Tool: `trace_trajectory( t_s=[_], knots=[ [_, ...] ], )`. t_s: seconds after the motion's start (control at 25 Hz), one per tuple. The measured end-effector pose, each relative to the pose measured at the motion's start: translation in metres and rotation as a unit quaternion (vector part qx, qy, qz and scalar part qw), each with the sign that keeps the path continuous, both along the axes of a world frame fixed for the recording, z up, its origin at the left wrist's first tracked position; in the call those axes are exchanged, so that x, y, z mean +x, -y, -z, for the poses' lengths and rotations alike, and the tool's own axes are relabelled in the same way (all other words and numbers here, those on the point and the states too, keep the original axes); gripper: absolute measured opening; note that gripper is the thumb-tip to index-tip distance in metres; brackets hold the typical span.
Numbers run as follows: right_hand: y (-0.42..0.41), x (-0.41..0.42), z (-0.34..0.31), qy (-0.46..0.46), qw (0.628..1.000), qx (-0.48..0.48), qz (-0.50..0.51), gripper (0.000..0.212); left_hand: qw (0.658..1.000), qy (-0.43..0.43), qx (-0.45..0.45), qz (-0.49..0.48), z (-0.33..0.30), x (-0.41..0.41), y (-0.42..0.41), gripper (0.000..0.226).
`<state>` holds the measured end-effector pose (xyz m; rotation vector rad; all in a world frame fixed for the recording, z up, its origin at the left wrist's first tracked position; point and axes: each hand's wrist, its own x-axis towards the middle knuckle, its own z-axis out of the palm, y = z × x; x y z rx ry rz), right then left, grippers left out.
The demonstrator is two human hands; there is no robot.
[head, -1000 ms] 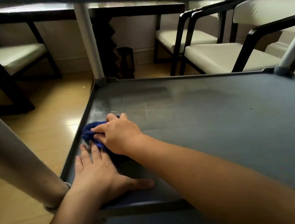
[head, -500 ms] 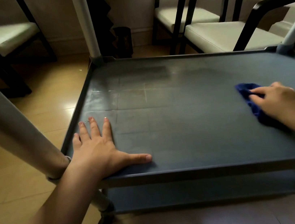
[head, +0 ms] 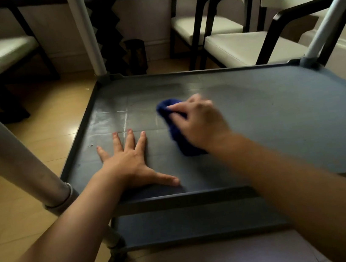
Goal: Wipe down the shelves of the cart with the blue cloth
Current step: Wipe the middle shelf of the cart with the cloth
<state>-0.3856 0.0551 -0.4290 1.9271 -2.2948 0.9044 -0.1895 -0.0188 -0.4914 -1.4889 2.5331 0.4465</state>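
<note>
While right hand (head: 200,124) presses the bunched blue cloth (head: 176,135) mid-shelf (head: 288,119), fingers curled over it, left hand (head: 128,166) lies flat, fingers splayed. Risk: a leftward stroke runs into that hand; far corners get missed.

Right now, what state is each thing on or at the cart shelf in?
blue cloth: bunched up, pressed on the shelf under the right hand.
right hand: closed on the cloth, motion-blurred.
left hand: flat, fingers spread, palm down on the shelf near its front left corner.
middle shelf: dark, faint streaks toward the back left.
lower shelf: bare where visible.
</note>
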Motion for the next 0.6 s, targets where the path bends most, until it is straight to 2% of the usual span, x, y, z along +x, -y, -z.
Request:
trace_trajectory(
  t_s=[0.16, 0.36, 0.4, 0.48, 0.56, 0.6],
  knots=[
    [-0.005, 0.061, 0.031, -0.050, 0.993, 0.086, -0.058, 0.035, 1.000, 0.012, 0.000, -0.003, 0.010, 0.004, 0.005, 0.171],
    [-0.060, -0.003, 0.038, -0.072, 0.989, 0.125, -0.038, 0.032, 1.000, 0.015, -0.011, -0.002, 0.015, 0.006, 0.007, 0.173],
    [-0.078, -0.033, 0.038, -0.082, 0.988, 0.127, -0.009, 0.031, 1.000, 0.013, -0.012, -0.002, 0.015, 0.006, 0.007, 0.173],
    [-0.123, -0.113, 0.037, -0.106, 0.976, 0.154, 0.115, 0.032, 1.000, 0.017, -0.013, -0.002, 0.012, 0.007, 0.005, 0.173],
    [-0.161, -0.182, 0.028, -0.119, 0.941, 0.201, 0.244, 0.039, 1.000, 0.018, -0.005, -0.003, 0.008, 0.007, 0.003, 0.175],
    [-0.171, -0.200, 0.026, -0.119, 0.930, 0.216, 0.273, 0.039, 1.000, 0.017, 0.000, -0.002, 0.005, 0.006, 0.002, 0.175]
  ],
)
